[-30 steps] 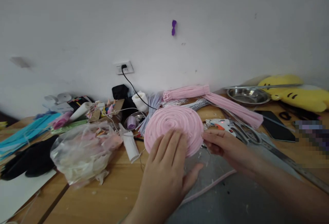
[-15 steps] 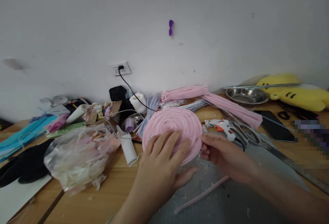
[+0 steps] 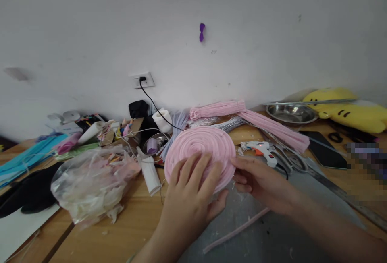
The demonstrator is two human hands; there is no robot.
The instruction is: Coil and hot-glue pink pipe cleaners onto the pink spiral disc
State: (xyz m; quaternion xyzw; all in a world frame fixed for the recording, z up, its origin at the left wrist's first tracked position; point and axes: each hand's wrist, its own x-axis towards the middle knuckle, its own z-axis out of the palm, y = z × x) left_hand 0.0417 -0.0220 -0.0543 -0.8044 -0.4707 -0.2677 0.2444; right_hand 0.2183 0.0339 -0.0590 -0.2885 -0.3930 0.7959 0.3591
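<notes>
A round pink disc of pipe cleaners (image 3: 199, 140), wound in a spiral, is tilted up before me. My left hand (image 3: 190, 194) lies across its lower front, fingers spread and flat, the thumb apart near the lower edge. At the disc's right edge, my right hand (image 3: 256, 180) pinches the rim between thumb and fingers; some fingertips are hidden behind it. Below my right hand a loose pink pipe cleaner (image 3: 236, 230) rests on the grey mat (image 3: 242, 251). A white glue gun (image 3: 263, 150) with a lit red light lies just beyond that hand.
Scissors (image 3: 290, 160) and a metal ruler (image 3: 341, 192) lie right of the glue gun, near a black phone (image 3: 323, 150). Pink pipe cleaner bundles (image 3: 272, 128) and a steel bowl (image 3: 292, 114) are behind. A plastic bag of scraps (image 3: 90, 186) sits left. A cord runs to the socket (image 3: 143, 79).
The disc and both hands have shifted slightly left in view. My left thumb has drawn a little closer to the disc's lower edge. My right hand keeps its pinch.
</notes>
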